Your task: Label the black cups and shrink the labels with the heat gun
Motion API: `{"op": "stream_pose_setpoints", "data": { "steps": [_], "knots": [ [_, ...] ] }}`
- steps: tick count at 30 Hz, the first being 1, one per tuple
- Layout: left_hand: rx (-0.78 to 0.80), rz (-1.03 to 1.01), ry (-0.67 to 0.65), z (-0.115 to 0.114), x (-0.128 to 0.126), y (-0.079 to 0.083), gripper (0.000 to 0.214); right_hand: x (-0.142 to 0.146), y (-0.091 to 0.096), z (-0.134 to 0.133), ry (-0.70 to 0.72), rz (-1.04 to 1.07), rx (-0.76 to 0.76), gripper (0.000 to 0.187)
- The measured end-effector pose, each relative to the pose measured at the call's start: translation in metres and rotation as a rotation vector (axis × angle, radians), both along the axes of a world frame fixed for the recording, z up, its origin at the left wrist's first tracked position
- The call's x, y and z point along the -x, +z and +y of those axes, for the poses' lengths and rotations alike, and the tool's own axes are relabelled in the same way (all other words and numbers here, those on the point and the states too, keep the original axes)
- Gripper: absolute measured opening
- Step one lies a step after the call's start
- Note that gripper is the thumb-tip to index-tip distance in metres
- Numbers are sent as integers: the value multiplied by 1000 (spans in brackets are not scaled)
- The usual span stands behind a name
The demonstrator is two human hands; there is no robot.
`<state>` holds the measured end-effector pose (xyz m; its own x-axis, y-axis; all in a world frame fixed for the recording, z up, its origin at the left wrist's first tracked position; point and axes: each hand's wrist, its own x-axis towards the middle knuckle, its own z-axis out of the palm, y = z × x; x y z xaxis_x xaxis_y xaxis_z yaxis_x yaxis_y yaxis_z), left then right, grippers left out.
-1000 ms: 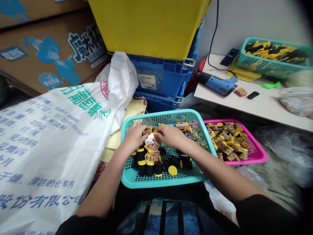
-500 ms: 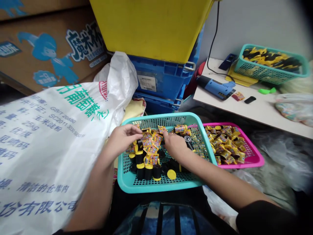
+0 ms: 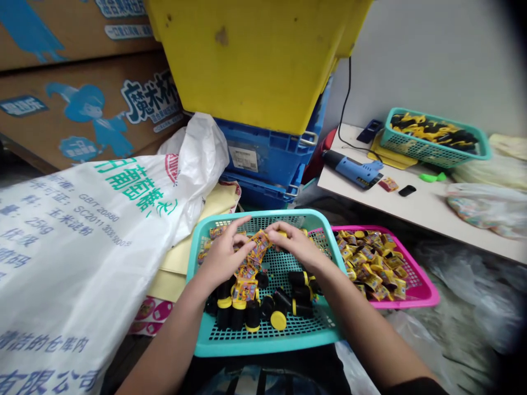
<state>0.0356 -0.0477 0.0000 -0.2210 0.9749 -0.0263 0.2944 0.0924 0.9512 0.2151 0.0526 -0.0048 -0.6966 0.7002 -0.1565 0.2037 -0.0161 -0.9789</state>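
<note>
Left fingers spread apart; right fingers curled at printed wrapper.

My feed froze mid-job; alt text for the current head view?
Left hand and right hand over printed yellow pieces in a turquoise basket, black containers at its near side. At right, a pink basket holds more printed pieces; beyond, a blue tool lies on a white table.

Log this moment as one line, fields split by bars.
left hand: spread near printed labels | right hand: curled, grip unclear | place: both over teal basket | contents: labels, black tubes
</note>
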Motion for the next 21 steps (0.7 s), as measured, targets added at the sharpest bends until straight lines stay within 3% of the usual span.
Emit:
{"op": "stream_pose_setpoints", "data": {
  "steps": [3,7,10,13,21],
  "knots": [
    [0,-69,11,3,-5,-7,53,6,-7,-2,-13,-54,3,41],
    [-13,-230,120,7,-11,-14,38,11,-15,-2,-85,-47,3,43],
    [-4,-288,214,10,-9,-17,20,9,-16,-1,-84,119,179,37],
    [28,-311,280,11,-5,-17,18,1,-13,2,-102,301,370,45],
    [43,-304,286,10,-5,-11,28,-10,-3,9,-233,375,299,49]
  ]
}}
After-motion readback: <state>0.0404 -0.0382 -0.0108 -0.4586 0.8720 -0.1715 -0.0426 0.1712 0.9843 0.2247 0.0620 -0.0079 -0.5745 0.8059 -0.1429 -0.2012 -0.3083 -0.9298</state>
